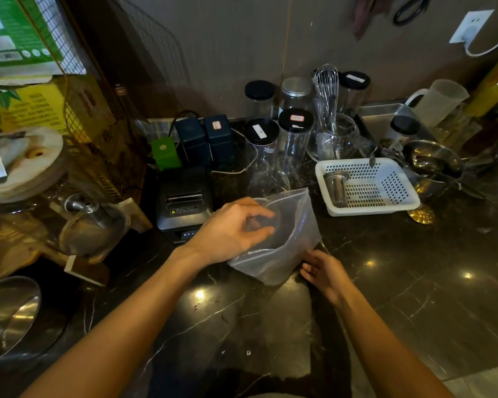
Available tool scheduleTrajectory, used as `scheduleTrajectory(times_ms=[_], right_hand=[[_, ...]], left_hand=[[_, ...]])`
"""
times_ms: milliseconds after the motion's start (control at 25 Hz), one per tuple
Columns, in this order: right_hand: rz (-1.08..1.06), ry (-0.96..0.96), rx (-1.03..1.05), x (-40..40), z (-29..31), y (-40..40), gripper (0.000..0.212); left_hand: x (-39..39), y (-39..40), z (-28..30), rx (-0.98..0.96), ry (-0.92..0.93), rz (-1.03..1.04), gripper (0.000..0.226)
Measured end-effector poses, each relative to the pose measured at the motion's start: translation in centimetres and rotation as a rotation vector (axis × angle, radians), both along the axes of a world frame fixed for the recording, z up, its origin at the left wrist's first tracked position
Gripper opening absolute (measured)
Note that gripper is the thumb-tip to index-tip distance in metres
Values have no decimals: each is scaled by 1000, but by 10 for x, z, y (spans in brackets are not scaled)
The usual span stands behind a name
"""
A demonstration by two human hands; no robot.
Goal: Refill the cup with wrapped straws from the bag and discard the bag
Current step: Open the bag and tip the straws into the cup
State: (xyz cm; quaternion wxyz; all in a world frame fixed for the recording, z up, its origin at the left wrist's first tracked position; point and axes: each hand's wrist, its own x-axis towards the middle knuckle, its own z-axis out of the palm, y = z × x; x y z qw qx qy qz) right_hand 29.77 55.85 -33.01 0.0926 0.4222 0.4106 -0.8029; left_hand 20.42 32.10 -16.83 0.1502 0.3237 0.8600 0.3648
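Your right hand [324,272] lay slack-fingered beside the bag [282,242] on the table [414,282]; left hand [230,229] pinched its mouth. Thin, limp, slippery film: you should grip the rim.

There were two hands [233,228], one translucent bag [293,248], five black-lidded jars [261,130], one silver-lidded jar [296,87], one whisk [326,81], one white basket [385,196], two dark boxes [191,139] and one printer [184,202].

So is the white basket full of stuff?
No, the white basket holds only one small metal cup at its left end, and the rest of its perforated floor is bare.
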Motion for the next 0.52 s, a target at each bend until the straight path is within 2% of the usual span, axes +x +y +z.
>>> scheduleTrajectory(times_ms=[80, 160, 240, 360, 520], right_hand=[[-18, 16, -31, -3, -1, -3, 19], [-1, 35, -26, -2, 0, -2, 30], [36, 61, 3, 2, 6, 3, 33], [92, 74, 176, 7, 24, 19, 30], [33, 169, 395, 5, 66, 49, 21]], left_hand=[[3, -1, 4, 10, -42, 9, 55], [6, -1, 4, 16, -56, 18, 71], [6, -1, 2, 26, -66, 36, 78], [2, -1, 1, 51, -99, 58, 84], [-11, 3, 8, 70, -50, 170, 88]])
